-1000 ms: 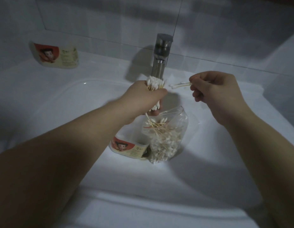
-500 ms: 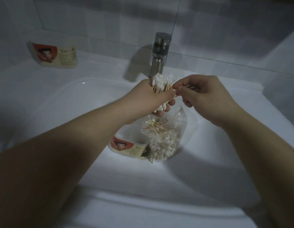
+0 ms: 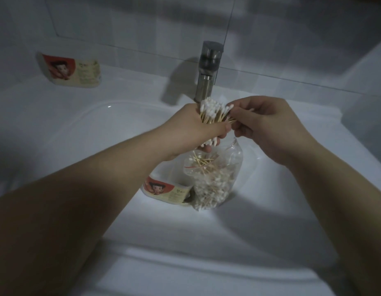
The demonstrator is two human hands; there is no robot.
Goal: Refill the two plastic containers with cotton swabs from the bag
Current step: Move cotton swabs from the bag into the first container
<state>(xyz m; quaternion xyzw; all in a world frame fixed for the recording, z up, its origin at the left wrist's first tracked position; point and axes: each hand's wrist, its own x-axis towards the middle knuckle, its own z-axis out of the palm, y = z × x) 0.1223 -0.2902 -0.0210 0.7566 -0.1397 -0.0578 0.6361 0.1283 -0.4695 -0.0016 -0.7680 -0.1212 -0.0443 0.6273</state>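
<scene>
swabs (image 3: pixel 213 111): showing white tips w/ tan sticks
bag (image 3: pixel 217 182): looking clear, red strip at mouth
near container (image 3: pixel 164 190): wearing cream label w/ red cartoon pic
far container (image 3: pixel 70 70): wearing same label
tap (image 3: pixel 207 71): shining silver-grey
sink (image 3: pixel 78 135): looking plain white

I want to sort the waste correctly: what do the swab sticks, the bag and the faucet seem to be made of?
Swab sticks: probably wood or bamboo with a matte finish, since they look tan-yellow, with white cotton-like tips.
Bag: thin, clear, glossy plastic. The swabs show through it and it creases.
Faucet: metal, perhaps brushed steel. It is grey with dull reflections.
</scene>
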